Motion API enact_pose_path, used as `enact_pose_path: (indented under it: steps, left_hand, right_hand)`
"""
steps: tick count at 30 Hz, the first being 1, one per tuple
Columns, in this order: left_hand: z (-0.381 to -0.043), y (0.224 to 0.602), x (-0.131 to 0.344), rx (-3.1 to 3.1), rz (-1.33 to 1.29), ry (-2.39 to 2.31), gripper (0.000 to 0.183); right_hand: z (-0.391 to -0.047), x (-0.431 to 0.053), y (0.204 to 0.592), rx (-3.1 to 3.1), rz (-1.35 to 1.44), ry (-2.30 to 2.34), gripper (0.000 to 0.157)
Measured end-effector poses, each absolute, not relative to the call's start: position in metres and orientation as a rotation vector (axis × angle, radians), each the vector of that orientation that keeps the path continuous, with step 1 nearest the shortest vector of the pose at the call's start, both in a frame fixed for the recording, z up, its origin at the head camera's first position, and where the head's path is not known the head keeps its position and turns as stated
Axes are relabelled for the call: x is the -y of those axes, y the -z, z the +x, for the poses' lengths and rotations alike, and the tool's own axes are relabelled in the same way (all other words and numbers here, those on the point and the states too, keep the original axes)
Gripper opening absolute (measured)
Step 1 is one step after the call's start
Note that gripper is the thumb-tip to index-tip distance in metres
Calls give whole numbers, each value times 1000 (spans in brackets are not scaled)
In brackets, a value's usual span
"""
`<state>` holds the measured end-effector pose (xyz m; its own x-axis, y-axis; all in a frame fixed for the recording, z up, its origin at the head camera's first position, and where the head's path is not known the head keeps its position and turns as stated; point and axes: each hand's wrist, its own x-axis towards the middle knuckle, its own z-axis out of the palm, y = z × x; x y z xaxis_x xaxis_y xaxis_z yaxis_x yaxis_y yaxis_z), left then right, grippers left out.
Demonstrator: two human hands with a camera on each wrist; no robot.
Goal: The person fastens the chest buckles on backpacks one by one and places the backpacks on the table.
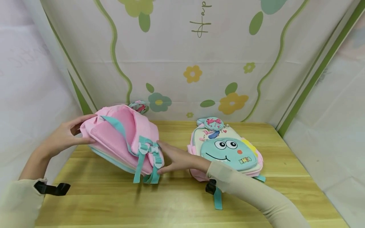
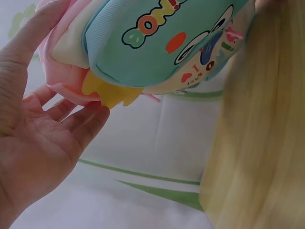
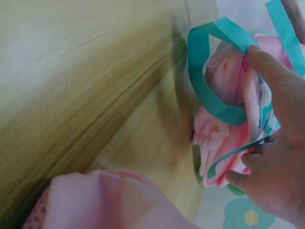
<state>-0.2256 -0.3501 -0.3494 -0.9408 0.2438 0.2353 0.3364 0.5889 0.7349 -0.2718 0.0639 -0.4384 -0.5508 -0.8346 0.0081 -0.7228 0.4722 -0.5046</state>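
Clearly, the left hand (image 1: 64, 136) and right hand (image 1: 179, 158) grip opposite ends of the pink backpack (image 1: 111, 141), tilted between their fingers. Even support, clear of dangling turquoise straps (image 1: 139, 169), should steady it. Table (image 1: 114, 202) shows nearer than the fingers; another backpack (image 1: 228, 153) lies right of them.

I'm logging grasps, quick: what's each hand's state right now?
Left hand: closed, holding one end of the tilted pink backpack.
Right hand: closed, holding the same backpack's other end, by the teal straps.
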Motion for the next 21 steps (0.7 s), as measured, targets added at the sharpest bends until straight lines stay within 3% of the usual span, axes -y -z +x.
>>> enact_pose_path:
  steps: [21]
  left_hand:
    - [-222,395,358,2694,-670,1397,89]
  right_hand:
    - [-274,-65,436,-2461,-1301,639,115]
